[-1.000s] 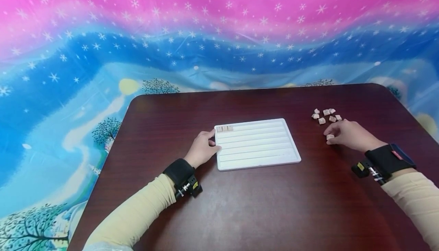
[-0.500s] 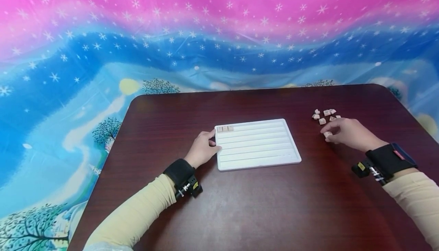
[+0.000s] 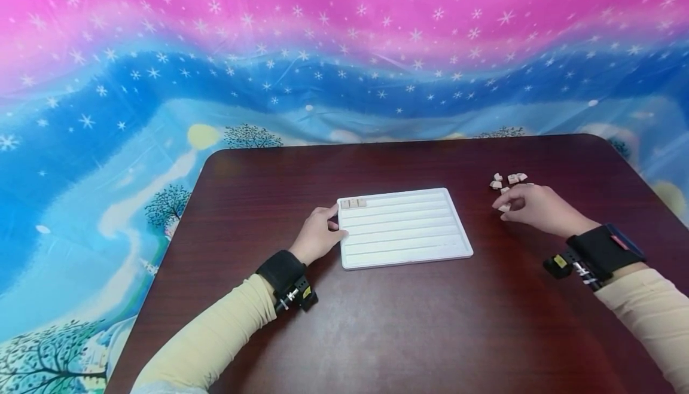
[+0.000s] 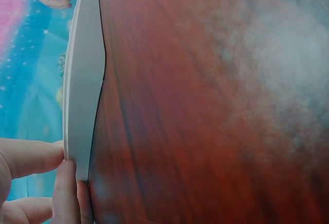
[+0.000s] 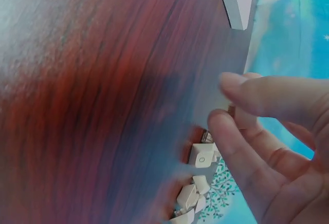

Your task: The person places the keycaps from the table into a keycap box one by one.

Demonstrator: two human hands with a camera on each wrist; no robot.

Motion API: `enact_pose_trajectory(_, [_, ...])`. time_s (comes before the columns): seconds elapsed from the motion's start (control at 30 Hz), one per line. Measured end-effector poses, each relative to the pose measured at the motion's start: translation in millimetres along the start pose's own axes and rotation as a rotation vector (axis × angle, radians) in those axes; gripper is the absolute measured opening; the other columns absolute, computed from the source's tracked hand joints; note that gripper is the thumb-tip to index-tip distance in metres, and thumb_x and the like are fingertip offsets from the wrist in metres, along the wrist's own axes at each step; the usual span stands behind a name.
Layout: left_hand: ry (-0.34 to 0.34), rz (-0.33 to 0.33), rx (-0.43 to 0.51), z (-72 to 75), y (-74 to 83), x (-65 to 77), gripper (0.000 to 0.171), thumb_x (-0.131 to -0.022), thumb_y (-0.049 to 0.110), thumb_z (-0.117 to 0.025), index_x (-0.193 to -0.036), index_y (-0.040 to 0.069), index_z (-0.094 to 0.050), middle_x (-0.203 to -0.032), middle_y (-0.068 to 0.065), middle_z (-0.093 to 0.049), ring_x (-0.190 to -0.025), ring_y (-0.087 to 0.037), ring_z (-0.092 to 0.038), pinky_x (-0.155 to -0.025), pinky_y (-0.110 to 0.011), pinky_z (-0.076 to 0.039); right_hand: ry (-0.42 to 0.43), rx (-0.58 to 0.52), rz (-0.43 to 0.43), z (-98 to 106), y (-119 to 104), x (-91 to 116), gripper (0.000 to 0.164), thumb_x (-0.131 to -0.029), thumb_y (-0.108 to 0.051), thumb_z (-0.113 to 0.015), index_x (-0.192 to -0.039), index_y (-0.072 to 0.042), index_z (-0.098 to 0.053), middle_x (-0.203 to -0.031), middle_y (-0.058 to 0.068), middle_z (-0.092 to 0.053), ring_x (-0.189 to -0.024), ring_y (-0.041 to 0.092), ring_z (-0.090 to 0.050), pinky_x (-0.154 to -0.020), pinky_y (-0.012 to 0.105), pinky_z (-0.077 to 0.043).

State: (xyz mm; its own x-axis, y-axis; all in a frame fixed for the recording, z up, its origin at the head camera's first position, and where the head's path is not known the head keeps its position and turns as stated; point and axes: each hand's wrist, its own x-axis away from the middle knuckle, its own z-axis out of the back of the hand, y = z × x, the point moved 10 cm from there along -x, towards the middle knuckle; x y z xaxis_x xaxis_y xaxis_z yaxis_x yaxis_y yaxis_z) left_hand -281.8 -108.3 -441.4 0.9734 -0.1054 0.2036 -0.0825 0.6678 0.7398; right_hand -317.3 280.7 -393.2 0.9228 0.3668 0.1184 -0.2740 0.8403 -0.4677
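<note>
My left hand (image 3: 317, 235) grips the left edge of a white ridged tray (image 3: 406, 229), its thumb on the rim. In the left wrist view its fingertips (image 4: 65, 178) meet at the tray's edge. Three beige keycaps (image 3: 353, 203) sit side by side in the tray's top left corner. To the right of the tray, my right hand (image 3: 546, 210) pinches one keycap (image 3: 504, 208) between thumb and fingertips. That keycap also shows in the left wrist view, while the fingers mostly hide it in the right wrist view.
Several loose keycaps (image 3: 518, 177) lie behind the right hand, partly covered by it; their legends show on one keycap (image 5: 203, 154) close up. A dark brown table (image 3: 409, 322) bears everything. A printed cloth (image 3: 344, 71) hangs behind its far edge.
My right hand has moved a little left toward the tray, carrying the pinched keycap. The left hand and the tray have stayed put.
</note>
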Motion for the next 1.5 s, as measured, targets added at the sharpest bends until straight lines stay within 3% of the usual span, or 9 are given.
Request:
enact_pose_trajectory(0.23, [0.000,0.006,-0.001,0.4,0.7,0.7,0.071,-0.094,0.008,-0.075,-0.156,0.002,-0.040,-0.144,-0.018,-0.050,-0.102,-0.022,-0.060,-0.085,-0.033,-0.048,0.074,0.019,0.033,5.8,-16.0,-3.6,0.028,-0.090,-0.006,-0.078,-0.117,0.000,-0.074,-0.104,0.010,-0.071,-0.083,0.020,-0.064,-0.069,0.029,-0.048])
enact_pose_trajectory(0.47, [-0.004,-0.001,0.000,-0.2,-0.1,0.4,0.072,-0.094,0.009,-0.074,-0.156,0.002,-0.039,-0.145,-0.019,-0.049,-0.103,-0.022,-0.061,-0.086,-0.033,-0.048,0.070,-0.020,0.041,5.2,-31.9,-10.3,0.029,-0.091,-0.006,-0.078,-0.119,0.002,-0.074,-0.101,0.010,-0.072,-0.104,0.036,-0.062,-0.066,0.028,-0.045])
enact_pose_trajectory(0.73, [-0.005,-0.003,0.006,-0.2,-1.1,1.1,0.072,-0.094,0.009,-0.074,-0.157,0.002,-0.039,-0.145,-0.019,-0.049,-0.104,-0.023,-0.061,-0.086,-0.034,-0.048,0.062,-0.005,0.048,-0.1,-48.1,-16.5,0.030,-0.090,-0.011,-0.080,-0.119,-0.004,-0.076,-0.101,0.006,-0.073,-0.080,0.018,-0.064,-0.061,0.035,-0.043])
enact_pose_trajectory(0.87, [-0.005,-0.006,0.009,-0.5,-0.9,1.0,0.072,-0.094,0.009,-0.074,-0.156,0.002,-0.039,-0.145,-0.020,-0.049,-0.104,-0.023,-0.061,-0.086,-0.034,-0.049,0.041,-0.031,0.071,-6.6,-56.8,-20.4,0.030,-0.091,-0.010,-0.078,-0.120,-0.003,-0.075,-0.103,0.007,-0.073,-0.080,0.018,-0.064,-0.061,0.033,-0.043])
enact_pose_trajectory(1.0, [-0.002,-0.011,0.010,0.1,0.6,0.9,0.072,-0.094,0.008,-0.075,-0.156,0.001,-0.039,-0.144,-0.020,-0.049,-0.103,-0.023,-0.061,-0.086,-0.033,-0.048,0.021,-0.062,0.123,-14.5,-68.9,-26.7,0.027,-0.092,-0.003,-0.075,-0.119,0.000,-0.074,-0.109,0.011,-0.071,-0.084,0.020,-0.062,-0.070,0.031,-0.048])
enact_pose_trajectory(1.23, [0.000,-0.012,0.009,1.1,-0.2,0.7,0.072,-0.094,0.008,-0.075,-0.156,0.001,-0.039,-0.143,-0.020,-0.049,-0.102,-0.023,-0.060,-0.085,-0.033,-0.048,0.003,-0.083,0.182,-31.2,-89.1,-39.1,0.027,-0.091,0.001,-0.075,-0.118,-0.003,-0.076,-0.110,0.010,-0.067,-0.086,0.021,-0.061,-0.075,0.034,-0.050])
enact_pose_trajectory(1.5, [-0.006,-0.013,-0.005,0.2,-1.6,-1.6,0.072,-0.094,0.010,-0.075,-0.156,0.000,-0.040,-0.145,-0.020,-0.049,-0.103,-0.023,-0.061,-0.085,-0.033,-0.049,-0.050,-0.136,0.187,-48.0,-103.6,-47.8,0.029,-0.093,0.001,-0.073,-0.122,-0.001,-0.074,-0.113,0.012,-0.066,-0.092,0.023,-0.064,-0.081,0.041,-0.053])
